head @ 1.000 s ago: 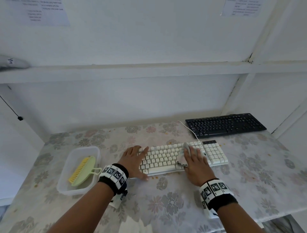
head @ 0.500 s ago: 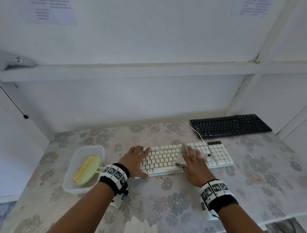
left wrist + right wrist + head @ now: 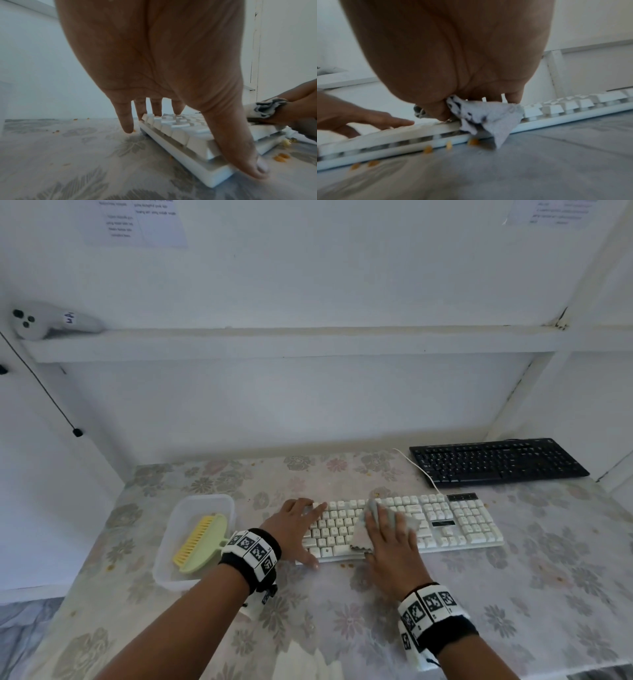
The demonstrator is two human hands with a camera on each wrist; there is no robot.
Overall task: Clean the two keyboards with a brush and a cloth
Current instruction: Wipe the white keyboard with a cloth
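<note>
A white keyboard (image 3: 455,522) lies across the middle of the flowered table. My left hand (image 3: 294,529) rests on its left end with straight, spread fingers on the keys and the thumb against the front edge (image 3: 188,135). My right hand (image 3: 387,546) presses a grey cloth (image 3: 407,523) onto the middle keys. The right wrist view shows the cloth (image 3: 488,116) bunched between thumb and fingers, one corner hanging over the front edge. A black keyboard (image 3: 496,462) lies at the back right. A green and yellow brush (image 3: 202,542) lies in a clear tub.
The clear plastic tub (image 3: 205,499) stands left of my left wrist. Orange crumbs (image 3: 428,149) lie on the tablecloth along the white keyboard's front edge. A white cable (image 3: 418,470) runs back from that keyboard. A white controller (image 3: 44,323) sits on the shelf above.
My right hand has slid the cloth leftward along the white keyboard, closer to my left hand. The left hand has stayed on the keyboard's left end.
</note>
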